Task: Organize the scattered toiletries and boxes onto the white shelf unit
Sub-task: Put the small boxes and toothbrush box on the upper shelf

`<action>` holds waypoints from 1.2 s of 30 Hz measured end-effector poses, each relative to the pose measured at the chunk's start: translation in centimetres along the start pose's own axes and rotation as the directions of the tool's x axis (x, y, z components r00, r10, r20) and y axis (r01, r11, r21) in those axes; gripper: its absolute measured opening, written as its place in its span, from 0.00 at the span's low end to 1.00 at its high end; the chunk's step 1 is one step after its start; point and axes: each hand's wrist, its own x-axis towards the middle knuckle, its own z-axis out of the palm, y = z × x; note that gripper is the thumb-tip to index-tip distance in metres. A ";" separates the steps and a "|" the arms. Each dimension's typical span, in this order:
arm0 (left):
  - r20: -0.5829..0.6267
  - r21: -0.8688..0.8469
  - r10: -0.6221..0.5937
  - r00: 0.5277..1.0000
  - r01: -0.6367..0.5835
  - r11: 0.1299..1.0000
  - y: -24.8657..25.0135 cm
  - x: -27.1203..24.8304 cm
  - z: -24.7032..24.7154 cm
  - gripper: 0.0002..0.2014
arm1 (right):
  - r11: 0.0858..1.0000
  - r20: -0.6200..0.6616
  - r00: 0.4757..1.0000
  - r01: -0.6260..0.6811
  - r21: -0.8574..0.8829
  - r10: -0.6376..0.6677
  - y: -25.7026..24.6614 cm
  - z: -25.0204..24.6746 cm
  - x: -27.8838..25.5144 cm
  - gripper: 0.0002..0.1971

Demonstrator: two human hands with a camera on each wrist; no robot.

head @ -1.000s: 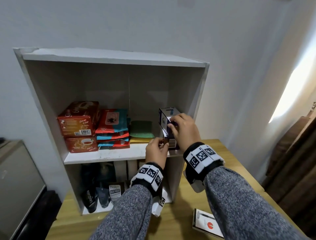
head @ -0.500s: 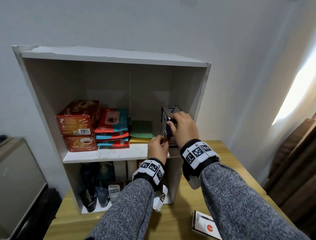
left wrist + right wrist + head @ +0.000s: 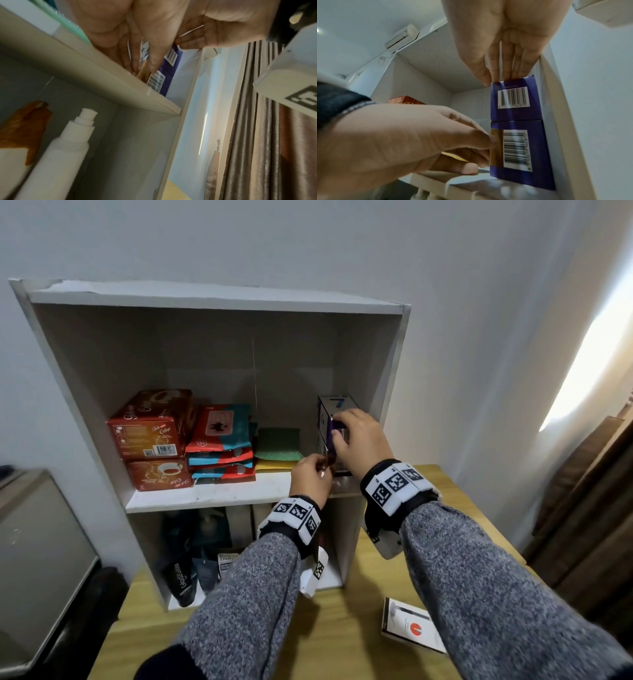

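**A:** Head view gives the whole white shelf unit [image 3: 219,302] standing on the wooden worktop [image 3: 342,628]. On its middle shelf, from the left edge: two red boxes [image 3: 154,426] stacked, three red-and-teal packets [image 3: 221,433] in a pile, a green pad [image 3: 277,445] on a yellow one, then the purple boxes at the right edge against the side wall.

**B:** How many purple ones? From up top I only make out a single column.

**A:** Right wrist view sorts it: two, upper purple box [image 3: 515,100] sitting square on the lower purple box [image 3: 520,152], both upright, barcodes facing out, the lower one with a gold stripe.

**B:** And the hands?

**A:** The right hand [image 3: 503,40] has straight fingers pressed together, tips with the thumb on the upper box's top edge. The left hand [image 3: 399,142] pinches the lower box's left front edge, thumb and fingers curled.

**B:** Anything extra from the left wrist view?

**A:** The lower compartment: a white pump bottle [image 3: 56,155] and an orange-brown pouch [image 3: 24,128]. The head view also shows a white booklet [image 3: 411,628] near the worktop's front right.
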 end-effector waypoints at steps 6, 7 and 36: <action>-0.009 0.018 0.065 0.998 -0.065 0.998 0.8 -1.6 -2.0 0.10 | 0.999 0.049 0.998 -0.027 0.017 0.026 -0.1 -2.7 -2.1 0.15; -0.010 0.030 0.078 0.997 -0.078 0.997 1.1 -2.0 -2.4 0.09 | 0.999 0.050 0.998 -0.041 0.010 0.040 0.0 -3.3 -2.6 0.14; 0.832 0.530 -0.270 0.485 -0.547 0.648 -3.6 -16.2 23.6 0.42 | 0.726 0.584 0.449 -0.542 -0.424 0.676 31.8 -4.8 -29.2 0.25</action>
